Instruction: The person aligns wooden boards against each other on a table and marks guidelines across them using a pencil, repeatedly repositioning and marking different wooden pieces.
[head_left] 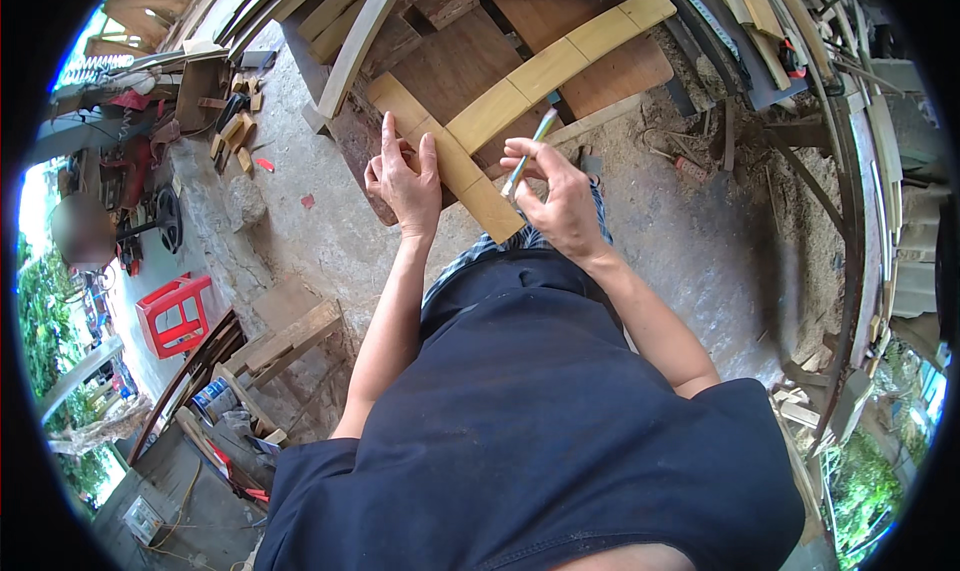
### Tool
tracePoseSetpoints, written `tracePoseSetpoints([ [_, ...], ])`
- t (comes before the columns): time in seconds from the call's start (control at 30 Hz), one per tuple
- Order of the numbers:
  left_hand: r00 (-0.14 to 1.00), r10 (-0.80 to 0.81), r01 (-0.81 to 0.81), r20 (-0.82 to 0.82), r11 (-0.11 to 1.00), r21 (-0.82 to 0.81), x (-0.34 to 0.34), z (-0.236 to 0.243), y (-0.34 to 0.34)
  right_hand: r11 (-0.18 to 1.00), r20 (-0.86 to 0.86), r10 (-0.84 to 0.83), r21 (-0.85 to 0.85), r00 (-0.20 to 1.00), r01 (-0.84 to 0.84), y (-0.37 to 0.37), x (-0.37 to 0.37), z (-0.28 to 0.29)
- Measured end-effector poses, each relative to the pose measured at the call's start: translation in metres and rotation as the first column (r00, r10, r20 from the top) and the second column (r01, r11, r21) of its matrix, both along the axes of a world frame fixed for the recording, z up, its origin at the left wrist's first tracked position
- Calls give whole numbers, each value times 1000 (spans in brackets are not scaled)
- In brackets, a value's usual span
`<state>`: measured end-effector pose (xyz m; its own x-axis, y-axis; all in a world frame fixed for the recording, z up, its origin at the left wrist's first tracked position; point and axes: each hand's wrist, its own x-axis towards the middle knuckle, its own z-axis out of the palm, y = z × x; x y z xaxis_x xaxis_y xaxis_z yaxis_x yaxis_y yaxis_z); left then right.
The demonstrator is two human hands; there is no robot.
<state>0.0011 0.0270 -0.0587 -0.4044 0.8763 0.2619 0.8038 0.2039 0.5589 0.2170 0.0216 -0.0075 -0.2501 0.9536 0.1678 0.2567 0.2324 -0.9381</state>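
Observation:
A short flat wooden board (440, 151) with cross lines on it lies slanting in front of me. Its near end reaches close to my lap. My left hand (405, 186) rests at its left edge, index finger and thumb stretched out and apart, the other fingers curled. A pale pencil-like marker (546, 125) stands slanted in my right hand (562, 196), pinched between thumb and fingers, just right of the board. What its lower tip touches is hard to make out. A longer lined board (560, 66) runs from the short board's right edge toward the far right.
Under the boards are brown wooden panels (455, 71). Lumber strips (350, 41) lean at the far left; more timber (770, 31) stands right. A screwdriver-like tool (690, 166) lies on the dusty floor. A red plastic stool (175, 316) and small wood blocks (235, 131) are left.

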Motion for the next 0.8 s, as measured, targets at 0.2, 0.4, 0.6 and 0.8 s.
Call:
tracePoseSetpoints([
  [0.2, 1000, -3, 4, -16, 1000, 21, 0, -2, 1, 992, -113, -121, -60, 986, 115, 14, -10, 8],
  [0.4, 1000, 4, -4, -16, 1000, 21, 0, -2, 1, 981, -237, -83, -190, 968, 38, 28, -34, 5],
  [0.6, 1000, 0, 0, -2, 1000, 27, 1, -1, 1, 1000, -71, -10, 6, 997, 10, 37, -50, -10],
  [0.8, 1000, 15, -15, 3, 999, 34, 2, -1, 1, 989, 60, 31, 145, 998, -39, 31, -44, -6],
])
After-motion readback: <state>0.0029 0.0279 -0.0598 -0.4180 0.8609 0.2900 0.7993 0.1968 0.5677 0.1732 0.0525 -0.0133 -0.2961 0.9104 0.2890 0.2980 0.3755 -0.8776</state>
